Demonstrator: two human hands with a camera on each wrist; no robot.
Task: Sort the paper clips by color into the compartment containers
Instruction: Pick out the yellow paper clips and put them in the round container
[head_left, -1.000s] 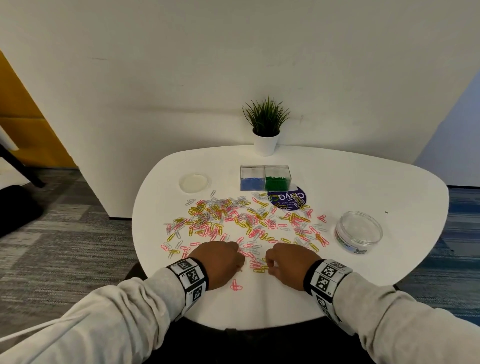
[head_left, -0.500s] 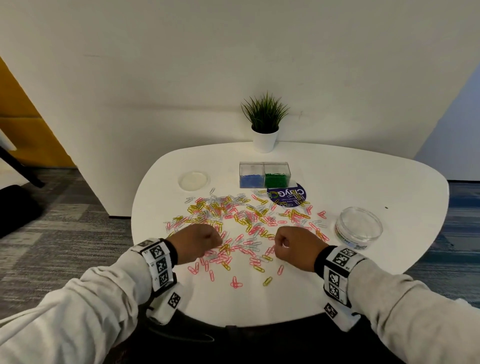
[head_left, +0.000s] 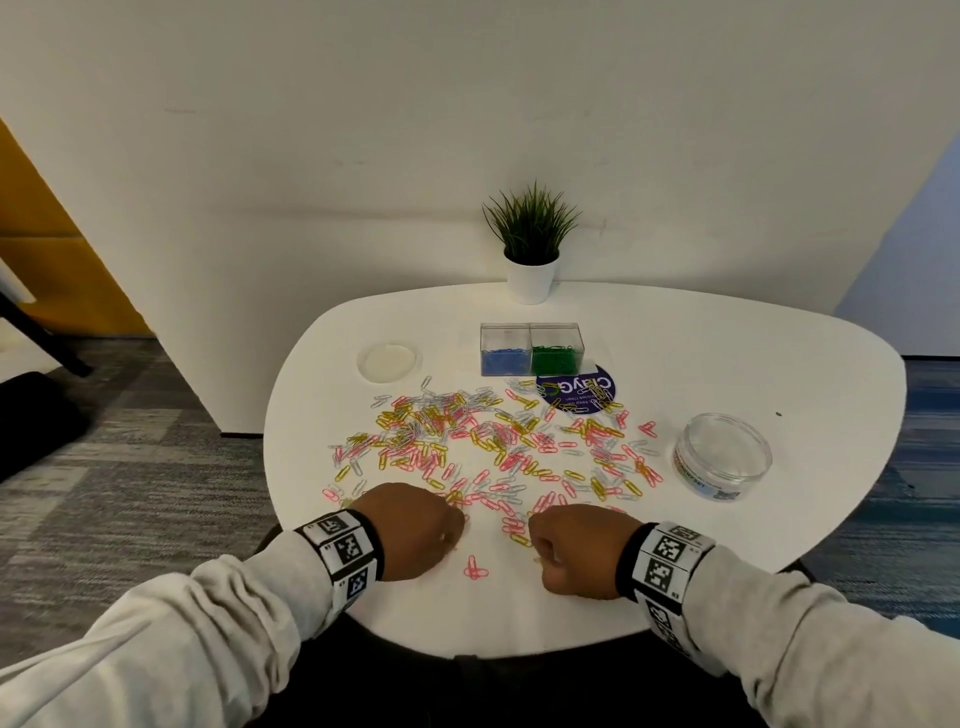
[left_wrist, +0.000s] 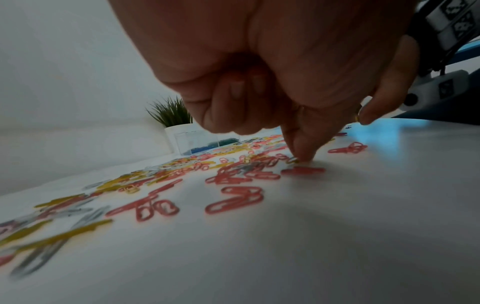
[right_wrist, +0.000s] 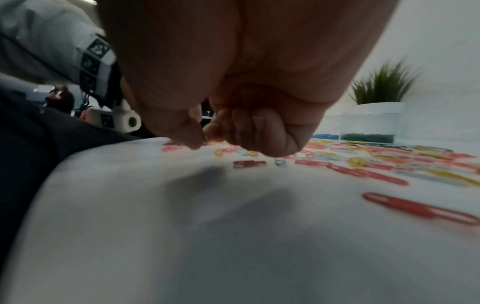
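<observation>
At the far middle of the white table (head_left: 779, 364) stand two clear compartment boxes that touch each other: the left box (head_left: 505, 349) holds blue paper clips and the right box (head_left: 556, 349) holds green paper clips. A round clear dish (head_left: 723, 456) stands near the right edge and looks without clips; a small round white lid (head_left: 388, 361) lies to the left of the boxes. Behind the boxes, at the far edge by the wall, stands a potted plant (head_left: 531, 244). A dark round sticker (head_left: 575, 391) lies just before the green box, partly under clips.

The unsorted paper clips (head_left: 483, 447), pink, yellow and silver-white, lie spread over the middle of the table, from the boxes down to the hands. A pink pair (head_left: 475, 567) lies apart, between the two hands.

The left hand (head_left: 410, 530) is curled, and its thumb and finger press down on a yellow clip (left_wrist: 294, 160) on the table. The right hand (head_left: 574, 556) is curled too, and pinches a small yellow clip (left_wrist: 357, 118) between thumb and finger. Both hands are near the front edge. Bare table remains at the front and on the right side.
</observation>
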